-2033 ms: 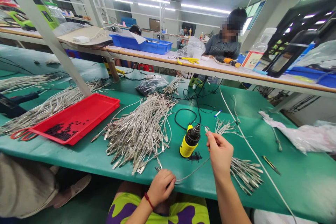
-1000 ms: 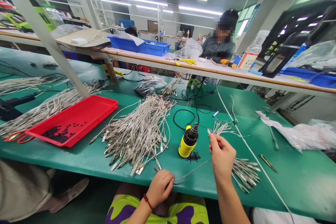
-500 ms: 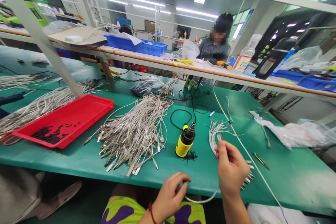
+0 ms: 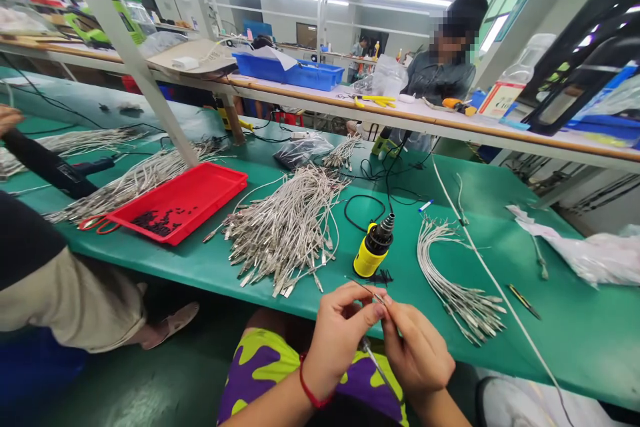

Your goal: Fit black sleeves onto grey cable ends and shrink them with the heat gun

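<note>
Thin wire lead [image 4: 375, 293] is being pinched between both hands just past the near edge of the green workbench [image 4: 575, 333], with a metal terminal [image 4: 374, 360] pointing down below the fingers. Left hand [image 4: 340, 340] and right hand [image 4: 415, 353] are both mostly closed, each gripping the lead, their fingertips nearly touching. One yellow heat gun [image 4: 373, 250] is standing just beyond them, with open green surface between it and the right-hand wire bundle [image 4: 453, 280], one of five bundles on the bench. The largest pile [image 4: 285, 233] is lying to the left, past it one red tray [image 4: 175, 210] holding many small black pieces, too many to count.
</note>
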Tool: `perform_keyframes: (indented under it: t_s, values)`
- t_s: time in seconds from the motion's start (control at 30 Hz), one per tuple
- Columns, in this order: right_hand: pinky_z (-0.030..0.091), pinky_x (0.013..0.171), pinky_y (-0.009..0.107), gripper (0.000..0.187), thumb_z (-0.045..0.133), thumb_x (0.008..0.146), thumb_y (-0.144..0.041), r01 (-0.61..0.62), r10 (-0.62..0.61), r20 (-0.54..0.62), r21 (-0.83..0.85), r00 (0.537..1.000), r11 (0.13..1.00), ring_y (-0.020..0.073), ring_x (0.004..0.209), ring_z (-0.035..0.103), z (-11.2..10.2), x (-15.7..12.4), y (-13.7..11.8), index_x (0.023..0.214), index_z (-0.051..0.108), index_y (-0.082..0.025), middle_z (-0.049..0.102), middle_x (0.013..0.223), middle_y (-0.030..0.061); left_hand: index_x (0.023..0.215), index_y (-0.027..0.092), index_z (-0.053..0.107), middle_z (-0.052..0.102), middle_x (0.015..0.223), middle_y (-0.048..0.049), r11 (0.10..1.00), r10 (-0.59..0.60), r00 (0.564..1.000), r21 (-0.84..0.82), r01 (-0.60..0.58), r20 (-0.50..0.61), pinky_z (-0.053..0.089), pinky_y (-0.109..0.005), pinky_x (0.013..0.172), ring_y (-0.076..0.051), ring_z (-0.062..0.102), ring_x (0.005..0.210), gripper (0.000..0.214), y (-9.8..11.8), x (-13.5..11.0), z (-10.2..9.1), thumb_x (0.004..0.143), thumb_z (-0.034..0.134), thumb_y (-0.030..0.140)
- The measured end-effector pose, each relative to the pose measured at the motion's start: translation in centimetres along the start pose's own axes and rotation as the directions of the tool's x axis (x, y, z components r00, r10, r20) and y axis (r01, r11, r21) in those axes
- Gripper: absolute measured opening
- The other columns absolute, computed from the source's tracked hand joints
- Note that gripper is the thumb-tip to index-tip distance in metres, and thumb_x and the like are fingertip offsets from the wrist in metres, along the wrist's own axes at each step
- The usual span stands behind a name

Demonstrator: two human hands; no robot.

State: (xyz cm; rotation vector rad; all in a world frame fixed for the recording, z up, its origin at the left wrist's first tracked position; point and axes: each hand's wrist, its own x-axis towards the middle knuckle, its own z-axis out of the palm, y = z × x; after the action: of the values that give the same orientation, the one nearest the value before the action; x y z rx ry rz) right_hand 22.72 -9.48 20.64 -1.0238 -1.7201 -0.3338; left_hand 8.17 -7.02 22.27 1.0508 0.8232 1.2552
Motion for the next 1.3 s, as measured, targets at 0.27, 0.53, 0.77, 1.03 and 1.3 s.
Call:
perform_keyframes:
  t_s: [0.27,0.53,0.77,1.03,1.3]
  values:
    - [0.058,0.064,0.028,0.009,0.069,0.092,-0.024,-0.582,0.347,0.563,0.313,0.75,0.751,0.0196,0.066,0.072,-2.5,3.7,-1.5,0.095,0.078,-0.022,0.078,0.081,0.0055,0.085,0.015,0.078,0.053,0.077,-0.0013,0.995,0.019,0.996,-0.096,-0.011,0.086,0.04,-0.022,0.053,-0.01,0.047,0.059,0.031,0.4,-0.6,-1.1,0.079,0.085,0.045]
    - [0.03,0.036,0.018,0.062,0.058,0.09,-0.07,-0.982,0.033,0.982,0.187,0.186,-0.01,0.0078,0.035,0.043,-1.6,3.4,1.4,0.086,0.074,-0.011,0.069,0.057,0.0061,0.082,0.015,0.078,0.048,0.07,0.0009,0.998,0.055,0.947,0.001,-0.059,0.316,0.035,-0.023,0.054,-0.01,0.044,0.058,0.032,0.8,0.2,-2.8,0.079,0.083,0.046]
    - [0.016,0.033,0.017,0.052,0.076,0.079,-0.064,-0.969,0.027,0.987,0.162,0.16,-0.186,0.0034,0.027,0.028,-0.3,1.4,0.8,0.077,0.075,-0.011,0.059,0.041,-0.0004,0.08,0.015,0.078,0.048,0.069,0.0006,0.997,0.075,0.923,-0.015,-0.075,0.377,0.032,-0.025,0.057,-0.012,0.044,0.062,0.033,0.4,0.6,-3.3,0.077,0.084,0.047]
    - [0.016,0.037,0.019,0.041,0.073,0.086,-0.054,-0.941,0.334,0.903,0.321,0.27,-0.105,0.0034,0.029,0.023,-0.4,1.5,-0.4,0.073,0.072,-0.015,0.051,0.036,-0.0048,0.11,0.016,0.077,0.06,0.085,-0.004,0.996,0.038,0.928,-0.085,-0.007,0.372,0.042,-0.026,0.067,-0.014,0.053,0.072,0.042,-1.6,1.2,-3.8,0.085,0.077,0.05]
    - [0.042,0.057,0.027,0.031,0.064,0.096,-0.039,-0.543,0.482,0.373,0.072,0.793,0.836,0.0141,0.052,0.054,-2.4,5.3,0.9,0.075,0.075,-0.02,0.065,0.058,0.0015,0.103,0.016,0.079,0.065,0.074,-0.0036,0.929,-0.19,0.94,0.362,0.078,0.285,0.047,-0.027,0.072,-0.018,0.057,0.073,0.043,-7.2,0.0,-9.3,0.1,0.053,0.05]
